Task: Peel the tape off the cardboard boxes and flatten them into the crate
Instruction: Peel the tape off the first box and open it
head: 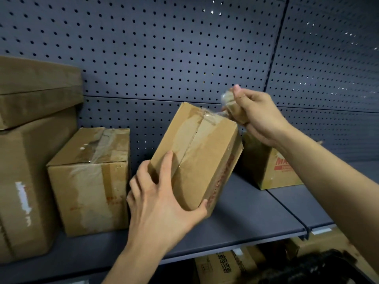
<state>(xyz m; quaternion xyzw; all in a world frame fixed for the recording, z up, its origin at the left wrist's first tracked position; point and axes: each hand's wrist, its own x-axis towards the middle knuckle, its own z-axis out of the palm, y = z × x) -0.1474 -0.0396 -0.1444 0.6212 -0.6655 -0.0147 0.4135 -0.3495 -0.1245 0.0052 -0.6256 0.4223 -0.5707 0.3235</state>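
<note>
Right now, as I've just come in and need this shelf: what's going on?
A person holds a small brown cardboard box tilted at the dark grey metal shelf. The left hand grips its lower end. The right hand pinches a bunched strip of clear tape, peeled up but joined to the box's top edge. More taped brown boxes stand on the shelf.

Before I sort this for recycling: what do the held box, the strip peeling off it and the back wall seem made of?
Held box: matte brown cardboard, creased at the flaps. Strip: likely thin plastic tape, glossy, translucent, bunched in the right hand. Back wall: probably painted metal pegboard, dark grey with even rows of holes.
</note>
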